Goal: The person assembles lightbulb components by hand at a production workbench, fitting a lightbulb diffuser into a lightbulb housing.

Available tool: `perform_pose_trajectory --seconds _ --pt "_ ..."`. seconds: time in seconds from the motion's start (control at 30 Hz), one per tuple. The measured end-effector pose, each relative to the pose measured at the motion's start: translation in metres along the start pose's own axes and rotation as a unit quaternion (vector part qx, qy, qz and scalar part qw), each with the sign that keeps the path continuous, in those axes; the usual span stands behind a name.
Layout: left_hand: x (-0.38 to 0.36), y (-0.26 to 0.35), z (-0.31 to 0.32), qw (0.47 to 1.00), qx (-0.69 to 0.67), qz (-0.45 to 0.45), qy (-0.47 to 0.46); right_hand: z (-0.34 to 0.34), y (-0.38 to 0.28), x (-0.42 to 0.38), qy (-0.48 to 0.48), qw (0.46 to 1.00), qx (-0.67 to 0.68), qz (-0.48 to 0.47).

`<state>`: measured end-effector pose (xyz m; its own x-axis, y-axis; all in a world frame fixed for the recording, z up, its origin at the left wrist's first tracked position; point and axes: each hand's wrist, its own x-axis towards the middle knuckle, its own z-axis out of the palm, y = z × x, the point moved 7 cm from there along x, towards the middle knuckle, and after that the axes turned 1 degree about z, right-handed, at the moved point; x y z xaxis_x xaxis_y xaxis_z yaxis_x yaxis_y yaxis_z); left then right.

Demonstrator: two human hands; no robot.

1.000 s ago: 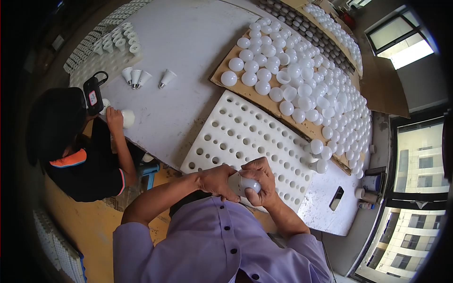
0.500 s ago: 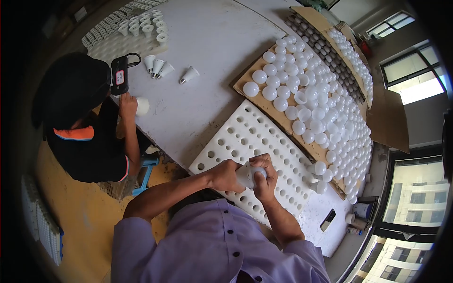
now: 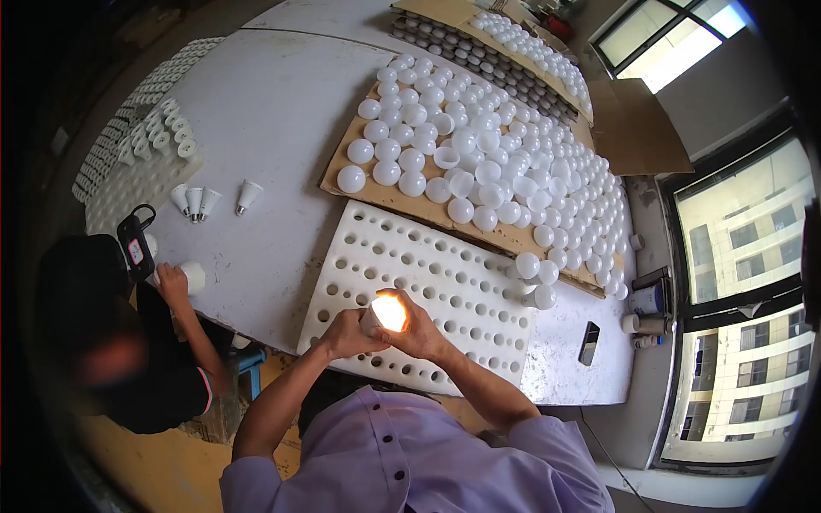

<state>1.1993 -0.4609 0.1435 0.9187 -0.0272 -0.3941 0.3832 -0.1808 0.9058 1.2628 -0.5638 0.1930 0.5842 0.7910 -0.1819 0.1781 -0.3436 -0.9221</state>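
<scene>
A lit light bulb (image 3: 390, 313) glows bright yellow-white between my two hands, above the white foam board (image 3: 404, 261) with rows of holes. My left hand (image 3: 349, 334) is closed around the bulb's pale body. Curled about its glowing dome is my right hand (image 3: 417, 328). Fingers hide most of the bulb's body and its base. Beyond the board, many frosted white bulb covers (image 3: 412, 183) lie on a sheet of cardboard (image 3: 335, 178). A few white pieces (image 3: 540, 297) sit by the board's right corner.
At left, a person (image 3: 128, 359) in dark clothes holds a white part (image 3: 193, 277). Several bulb bodies (image 3: 249, 196) lie on the grey table (image 3: 274, 111). A black phone-like object (image 3: 588, 343) rests at right, with small containers (image 3: 647, 299) by the window.
The bulb between my hands, unlit before, is now glowing. My right hand has shifted from over the dome to its side. The view has turned right, so the table's contents appear further left.
</scene>
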Motion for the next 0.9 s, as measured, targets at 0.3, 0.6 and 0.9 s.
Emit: perform_pose_trajectory --seconds 0.3,0.6,0.9 --pt "-0.001 -0.050 0.009 0.998 -0.050 0.007 0.039 -0.190 0.085 -0.086 0.385 0.906 -0.176 0.016" --pt "0.005 0.069 0.040 0.970 0.041 0.211 0.113 -0.156 0.067 -0.062 0.230 0.934 0.271 -0.020" --pt "0.021 0.061 0.058 0.970 -0.213 0.086 -0.077 -0.108 0.032 -0.053 0.141 0.973 0.181 -0.026"
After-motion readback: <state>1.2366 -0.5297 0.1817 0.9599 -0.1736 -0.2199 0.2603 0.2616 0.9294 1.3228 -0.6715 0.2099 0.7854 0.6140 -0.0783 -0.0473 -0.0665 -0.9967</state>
